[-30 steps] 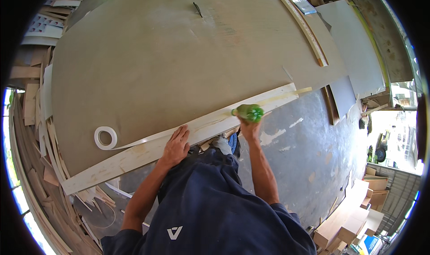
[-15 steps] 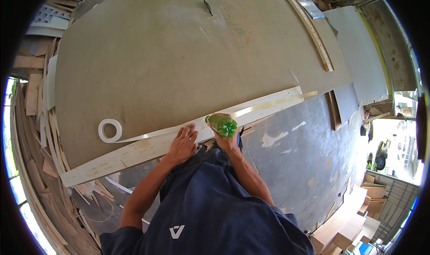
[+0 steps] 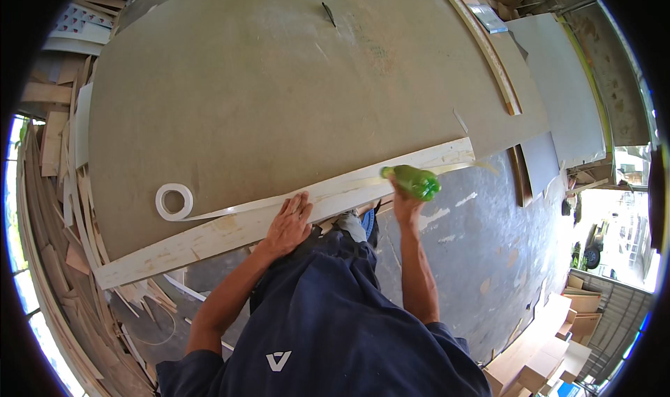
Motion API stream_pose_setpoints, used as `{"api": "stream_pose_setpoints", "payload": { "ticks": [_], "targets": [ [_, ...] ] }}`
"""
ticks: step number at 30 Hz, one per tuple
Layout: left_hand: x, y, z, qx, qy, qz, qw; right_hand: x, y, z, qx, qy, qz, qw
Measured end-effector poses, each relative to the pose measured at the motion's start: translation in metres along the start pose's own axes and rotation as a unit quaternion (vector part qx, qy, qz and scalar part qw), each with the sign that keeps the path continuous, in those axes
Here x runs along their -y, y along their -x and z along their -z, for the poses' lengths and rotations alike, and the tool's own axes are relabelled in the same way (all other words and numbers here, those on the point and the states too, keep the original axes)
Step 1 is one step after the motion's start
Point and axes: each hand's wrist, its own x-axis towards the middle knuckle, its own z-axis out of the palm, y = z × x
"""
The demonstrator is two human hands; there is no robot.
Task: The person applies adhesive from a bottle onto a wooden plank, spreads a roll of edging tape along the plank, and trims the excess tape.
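head view: the left hand [image 3: 288, 222] lies flat, fingers spread, pressing on the pale strip [image 3: 279, 219] along the near edge of the big grey board [image 3: 279, 97]. the right hand [image 3: 407, 200] is clenched around a green bottle [image 3: 417, 181], its tip touching the strip further right. a white tape roll [image 3: 174, 201] rests on the board left of the hands, its loose end running along the strip.
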Motion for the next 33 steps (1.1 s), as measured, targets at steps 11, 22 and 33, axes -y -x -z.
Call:
{"api": "stream_pose_setpoints", "payload": {
  "ticks": [11, 22, 33],
  "targets": [
    [-0.006, -0.006, -0.001, 0.018, 0.005, 0.012, 1.0, 0.009, 0.04, -0.052, 0.096, -0.161, -0.085, 0.979],
    [-0.01, -0.014, -0.002, 0.032, 0.018, 0.015, 0.999, 0.034, 0.032, -0.052, 0.025, -0.157, -0.094, 0.983],
    [-0.007, -0.019, -0.001, 0.028, 0.028, 0.005, 0.999, -0.017, -0.01, 0.013, 0.055, -0.021, -0.024, 0.998]
  ]
}}
